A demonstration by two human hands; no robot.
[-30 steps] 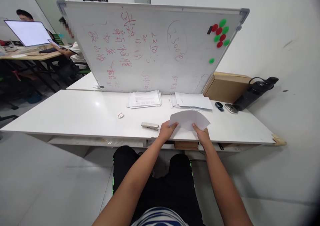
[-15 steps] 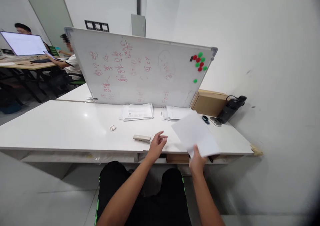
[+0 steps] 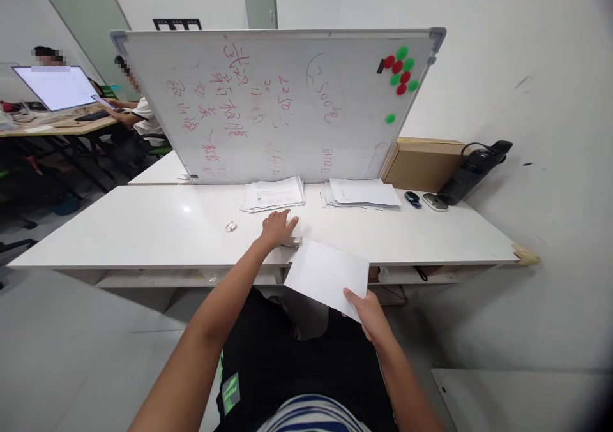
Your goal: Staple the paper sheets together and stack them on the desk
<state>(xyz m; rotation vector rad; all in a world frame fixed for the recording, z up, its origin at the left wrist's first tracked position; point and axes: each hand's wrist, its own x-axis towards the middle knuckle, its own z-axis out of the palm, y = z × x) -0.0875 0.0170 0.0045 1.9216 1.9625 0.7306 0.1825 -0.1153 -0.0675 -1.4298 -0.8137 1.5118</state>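
Note:
White sheets of paper (image 3: 328,272) are pinched at their lower right corner by my right hand (image 3: 368,312), thumb on top. The paper tilts over the desk's front edge. My left hand (image 3: 278,228) is over the desk with its fingers apart, right above a light-coloured stapler (image 3: 291,242). The hand and the paper hide most of the stapler, so whether the fingers touch it is unclear. A small white ring-shaped item (image 3: 230,226) lies to the left of that hand.
A whiteboard (image 3: 297,106) with red writing and magnets stands behind two paper stacks, left (image 3: 275,194) and right (image 3: 364,193). On the right are a cardboard box (image 3: 421,164), a black bottle (image 3: 474,171) and a mouse (image 3: 435,202). Two people sit at the far left.
My left hand has moved left and forward over the stapler. The paper in my right hand has swung left and turned, coming nearer to me. The view has shifted.

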